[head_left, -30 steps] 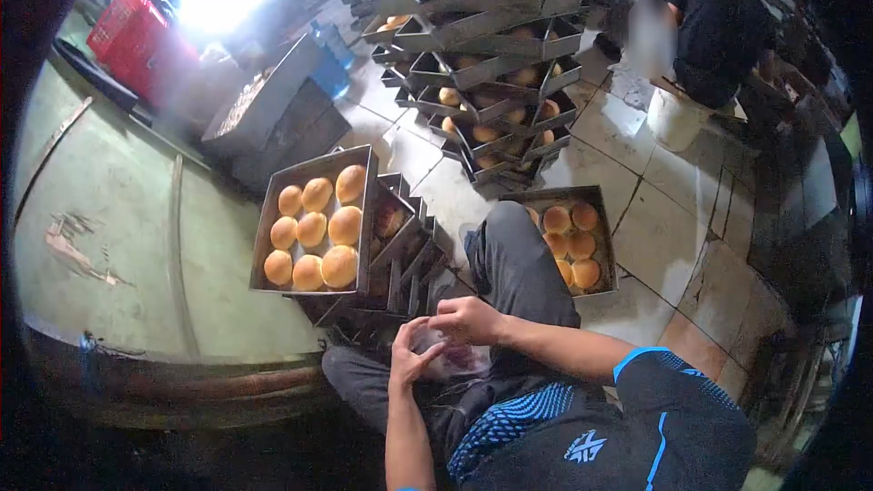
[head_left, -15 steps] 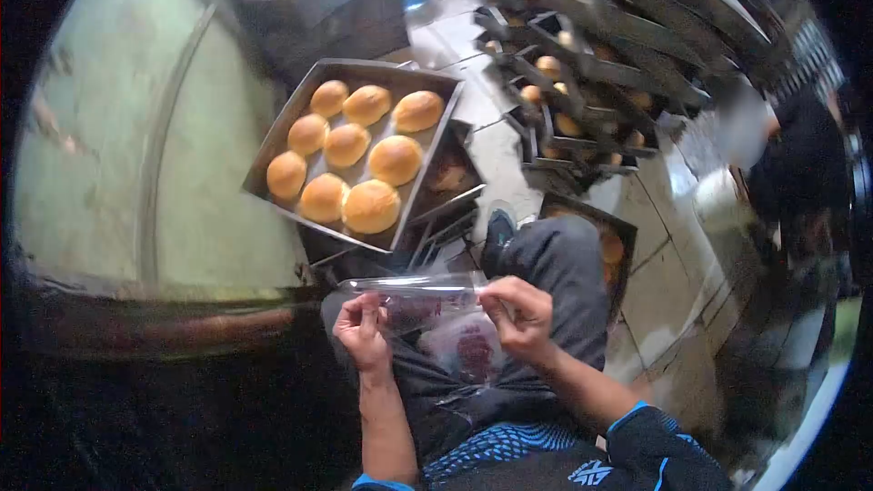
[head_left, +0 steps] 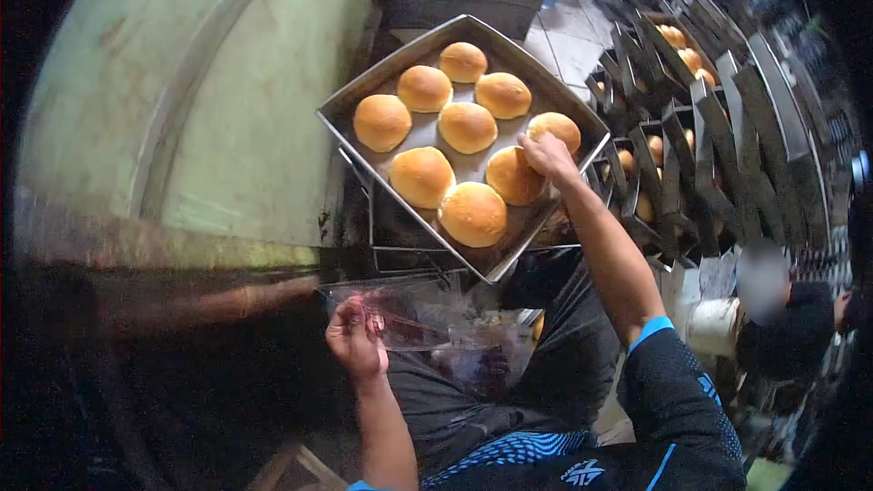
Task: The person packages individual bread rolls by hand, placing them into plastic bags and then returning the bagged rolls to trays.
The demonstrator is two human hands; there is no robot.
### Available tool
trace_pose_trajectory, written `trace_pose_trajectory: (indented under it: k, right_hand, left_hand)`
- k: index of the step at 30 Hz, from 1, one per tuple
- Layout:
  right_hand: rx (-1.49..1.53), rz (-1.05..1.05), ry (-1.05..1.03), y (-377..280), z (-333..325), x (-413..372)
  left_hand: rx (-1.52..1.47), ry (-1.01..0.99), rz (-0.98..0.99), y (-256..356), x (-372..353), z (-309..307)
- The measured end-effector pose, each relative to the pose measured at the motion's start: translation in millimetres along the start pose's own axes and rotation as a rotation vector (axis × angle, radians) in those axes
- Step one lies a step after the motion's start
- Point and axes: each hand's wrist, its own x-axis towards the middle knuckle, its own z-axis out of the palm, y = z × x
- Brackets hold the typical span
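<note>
My left hand [head_left: 356, 338] is closed on the edge of a clear plastic bag [head_left: 414, 314] with reddish print, held above my lap. A metal tray [head_left: 344, 106] lined with pale paper holds several round, golden bread buns [head_left: 467, 128]. Reaching into its right side, my right hand [head_left: 552, 162] has its fingers curled against the buns there. Its fingertips lie between a front bun [head_left: 514, 178] and the bun behind it [head_left: 556, 129]; which one they grip is partly hidden.
A greenish table [head_left: 245, 118] stands on the left. More trays [head_left: 377, 232] lie under the bun tray. To the right are several stacked, tilted trays [head_left: 718, 118] with buns. Another person [head_left: 787, 332] in dark clothes is at the far right.
My right hand has let go of the bag and moved up and forward into the bun tray. The left hand still holds the bag. My view has turned, shifting the tray rightward.
</note>
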Motion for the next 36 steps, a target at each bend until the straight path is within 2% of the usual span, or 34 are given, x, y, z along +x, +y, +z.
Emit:
trace_pose_trajectory:
  k: [2,3,6,7,8,10,11,12,13,14,16,18,20,22,23,26,29,30,31,32,34,36]
  right_hand:
    - [0.003,-0.055,-0.061,-13,-15,-11]
    - [0.001,-0.079,-0.092,-18,-21,-17]
    - [0.157,-0.345,-0.023,17,-3,1]
    - [0.280,-0.502,-0.063,42,4,24]
    - [0.252,-0.223,-0.098,38,-9,19]
    - [0.681,-0.032,0.180,29,-21,-9]
    - [0.695,-0.070,0.252,30,-38,-21]
    - [0.835,-0.126,0.303,47,-40,-8]
    - [1.183,-0.089,0.081,60,-47,-13]
    - [1.513,-0.057,-0.160,35,-73,-60]
    - [1.673,-0.104,-0.441,24,-91,-136]
    - [1.593,-0.268,-0.768,20,-80,-193]
    - [1.397,-0.223,-0.780,17,-73,-250]
    - [1.462,-0.217,-0.842,32,-49,-280]
    - [1.426,-0.246,-0.781,40,-48,-293]
    - [1.581,-0.244,-0.766,53,-74,-316]
    - [1.528,-0.301,-0.779,67,-82,-318]
    - [1.572,-0.226,-0.762,70,-86,-317]
    - [1.612,-0.154,-0.749,71,-90,-317]
    - [1.649,-0.083,-0.739,71,-94,-317]
    - [1.636,-0.164,-0.715,68,-100,-320]
    - [1.565,-0.238,-0.724,56,-97,-328]
  left_hand:
    - [-0.037,0.065,0.021,-3,-4,-2]
    - [-0.111,0.074,-0.043,8,-9,13]
    - [-0.099,0.033,-0.062,3,-15,9]
    - [-0.097,-0.031,-0.039,4,-17,8]
    - [-0.088,-0.027,-0.052,6,-21,8]
    - [-0.062,-0.024,-0.084,13,-26,8]
    - [-0.071,-0.039,-0.099,13,-24,5]
    - [-0.080,-0.054,-0.111,10,-21,2]
    - [-0.094,-0.068,-0.122,8,-19,1]
    - [-0.042,-0.040,-0.104,6,-17,5]
    - [0.052,0.034,-0.072,3,-13,19]
    - [0.213,0.044,-0.049,-1,-15,37]
    - [0.409,0.067,-0.034,-4,-29,55]
    - [0.516,0.000,0.017,-2,-43,58]
    - [0.526,-0.011,0.035,0,-49,57]
    - [0.544,0.030,0.088,13,-51,52]
    - [0.699,-0.142,0.099,19,-58,71]
    - [0.720,-0.217,0.116,22,-66,86]
    - [0.628,-0.280,0.014,34,-76,100]
    - [0.608,-0.268,0.038,35,-75,103]
    - [0.566,-0.224,0.089,37,-75,106]
    - [0.761,-0.319,0.329,33,-76,111]
